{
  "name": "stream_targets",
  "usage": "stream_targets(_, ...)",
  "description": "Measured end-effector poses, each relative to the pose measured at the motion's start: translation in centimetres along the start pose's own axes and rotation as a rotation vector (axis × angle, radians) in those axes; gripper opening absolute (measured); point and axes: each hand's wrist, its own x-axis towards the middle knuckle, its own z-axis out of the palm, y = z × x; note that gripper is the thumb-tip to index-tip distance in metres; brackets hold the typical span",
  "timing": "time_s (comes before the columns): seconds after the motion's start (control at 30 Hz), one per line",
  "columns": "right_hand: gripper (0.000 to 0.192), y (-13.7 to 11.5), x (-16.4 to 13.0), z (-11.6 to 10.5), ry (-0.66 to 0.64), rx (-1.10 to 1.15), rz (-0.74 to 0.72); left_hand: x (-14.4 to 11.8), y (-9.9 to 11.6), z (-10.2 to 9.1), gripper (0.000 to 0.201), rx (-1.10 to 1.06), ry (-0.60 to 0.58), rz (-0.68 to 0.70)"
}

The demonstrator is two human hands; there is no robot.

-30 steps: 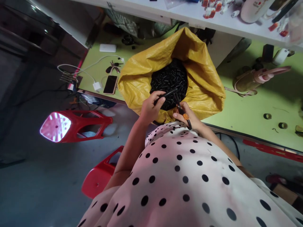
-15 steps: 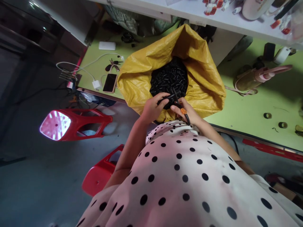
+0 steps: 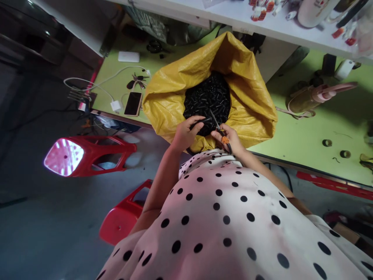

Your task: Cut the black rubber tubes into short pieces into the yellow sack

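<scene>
A yellow woven sack [image 3: 177, 89] stands open on the green table [image 3: 303, 136], filled with small black ribbed tubes [image 3: 208, 95]. My left hand [image 3: 185, 134] grips one black ribbed tube [image 3: 204, 121] at the sack's near rim. My right hand [image 3: 230, 138] holds small scissors [image 3: 219, 130] with dark and orange handles, blades pointing up at the tube's end. Both hands sit close together just above my polka-dot top.
A phone [image 3: 133, 104], keys [image 3: 136, 80], a white charger with cable [image 3: 115, 105] and a white power bank [image 3: 128, 56] lie left of the sack. A pink-handled bottle [image 3: 313, 97] and small rings [image 3: 326, 142] lie at right. Red plastic stools [image 3: 90, 153] stand on the floor.
My left hand has drawn the black tube in toward the scissors, and the two hands have come closer together at the sack's near rim.
</scene>
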Motion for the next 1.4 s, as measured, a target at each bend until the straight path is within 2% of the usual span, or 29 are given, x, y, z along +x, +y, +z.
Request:
stream_targets(0.1, 0.066, -1.1, 0.5, 0.0, 0.068, 0.114, 0.0, -0.6, 0.3, 1.0, 0.025, -0.025, -0.132, 0.002)
stream_targets(0.2, 0.068, -2.2, 1.3, -0.4, 0.137, 0.134, -0.056, -1.3, 0.5, 2.2, 0.031, -0.079, -0.218, -0.005)
stream_targets(0.3, 0.065, -2.5, 1.6, -1.3, 0.266, 0.1, -0.14, -1.5, 0.3, 2.8, 0.033, -0.165, -0.193, -0.044)
stream_targets(0.37, 0.064, -2.2, 1.1, -2.0, 0.297, 0.023, -0.16, -1.3, -0.1, 2.4, 0.028, -0.166, -0.089, -0.06)
stream_targets(0.47, 0.065, -1.4, -0.5, -2.7, 0.146, -0.119, -0.095, -1.0, -0.7, 1.2, 0.028, -0.115, 0.076, -0.048)
stream_targets(0.53, 0.067, -1.0, -1.7, -2.6, 0.01, -0.183, -0.033, -0.8, -0.8, 0.5, 0.03, -0.084, 0.099, -0.023)
stream_targets(0.6, 0.065, -0.9, -2.4, -2.3, -0.057, -0.223, 0.0, -0.8, -0.6, 0.3, 0.029, -0.056, 0.078, 0.004)
stream_targets(0.77, 0.061, -1.5, -2.2, -1.4, -0.058, -0.247, -0.008, -0.9, 0.4, 0.9, 0.027, 0.017, 0.017, 0.018)
stream_targets(0.93, 0.061, -2.0, -1.7, -1.5, -0.076, -0.292, 0.028, -1.0, 0.8, 0.9, 0.027, 0.047, -0.02, 0.011)
stream_targets(1.1, 0.06, -2.3, -1.7, -1.5, -0.084, -0.33, -0.001, -1.0, 0.8, 0.9, 0.028, 0.052, 0.007, -0.002)
stream_targets(1.4, 0.06, -0.7, -1.2, -1.2, -0.022, -0.299, -0.058, -0.6, 0.5, 0.0, 0.03, 0.073, -0.035, 0.009)
